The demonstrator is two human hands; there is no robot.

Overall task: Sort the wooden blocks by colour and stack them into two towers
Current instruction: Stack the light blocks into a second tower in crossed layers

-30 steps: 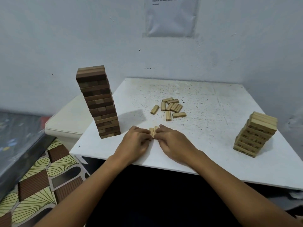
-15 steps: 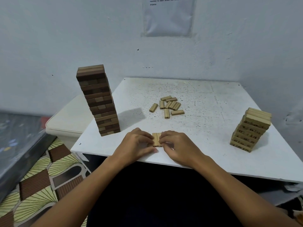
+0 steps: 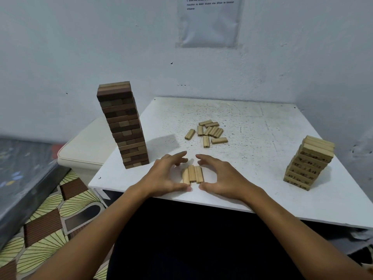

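Observation:
Three light wooden blocks [image 3: 192, 174] lie side by side near the table's front edge. My left hand [image 3: 167, 174] and my right hand [image 3: 220, 175] flank them, fingers spread and arched, thumbs near the blocks' near ends, apparently not touching the blocks. A tall tower of dark brown blocks [image 3: 123, 126] stands at the table's left edge. A shorter tower of light blocks [image 3: 308, 162] stands at the right. Several loose light blocks [image 3: 210, 132] lie scattered in the middle of the white table [image 3: 252, 118].
A cream cushioned stool [image 3: 84, 148] sits left of the table, behind the dark tower. A patterned floor mat [image 3: 44, 219] lies below left. The wall stands close behind the table, with a paper sheet [image 3: 209, 21] stuck on it.
Both hands have let go of the three blocks and opened apart to either side. The row of blocks now lies uncovered between them.

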